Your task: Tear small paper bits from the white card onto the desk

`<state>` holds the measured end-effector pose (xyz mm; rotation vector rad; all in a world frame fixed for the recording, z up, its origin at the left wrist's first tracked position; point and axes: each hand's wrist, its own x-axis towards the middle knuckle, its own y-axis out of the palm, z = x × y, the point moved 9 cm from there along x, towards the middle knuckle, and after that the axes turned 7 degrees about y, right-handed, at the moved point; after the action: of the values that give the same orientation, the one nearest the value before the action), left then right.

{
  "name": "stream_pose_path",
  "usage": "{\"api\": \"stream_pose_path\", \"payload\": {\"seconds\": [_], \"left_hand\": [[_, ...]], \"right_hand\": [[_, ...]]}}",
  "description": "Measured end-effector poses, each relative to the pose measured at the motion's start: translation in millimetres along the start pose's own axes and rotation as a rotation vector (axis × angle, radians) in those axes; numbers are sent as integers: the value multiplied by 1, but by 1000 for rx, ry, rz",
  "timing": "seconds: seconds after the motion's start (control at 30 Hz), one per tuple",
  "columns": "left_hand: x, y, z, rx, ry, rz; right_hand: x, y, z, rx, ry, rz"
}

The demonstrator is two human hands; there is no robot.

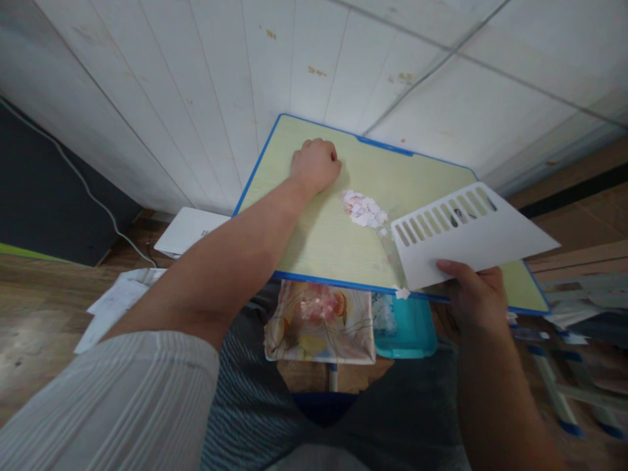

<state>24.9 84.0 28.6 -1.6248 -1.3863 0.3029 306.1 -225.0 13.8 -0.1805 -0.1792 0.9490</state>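
My left hand (316,165) rests as a closed fist on the pale yellow tabletop (422,171); nothing shows sticking out of it. To its right lies a loose heap of small white and pinkish paper-like pieces (366,209). My right hand (473,284) grips a white card with a row of slots (466,245) by its lower edge, thumb on top and the other fingers hidden underneath. The card is held tilted over the right part of the table. One small white piece (402,294) sits at the front edge below the card.
Below the table's front edge are a patterned tray-like container (350,327) with pinkish pieces and a teal plastic box (417,327). A white box (189,230) and papers (115,301) lie at the left. A white panelled wall (314,72) borders the table's far side.
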Motion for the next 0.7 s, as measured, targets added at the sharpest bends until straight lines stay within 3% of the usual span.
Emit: {"api": "stream_pose_path", "payload": {"seconds": [0.3, 0.7], "left_hand": [[0, 1, 1, 1, -7, 16], [-2, -2, -1, 12, -29, 43]], "right_hand": [[-4, 5, -7, 63, 91, 44], [2, 0, 2, 197, -64, -140]]}}
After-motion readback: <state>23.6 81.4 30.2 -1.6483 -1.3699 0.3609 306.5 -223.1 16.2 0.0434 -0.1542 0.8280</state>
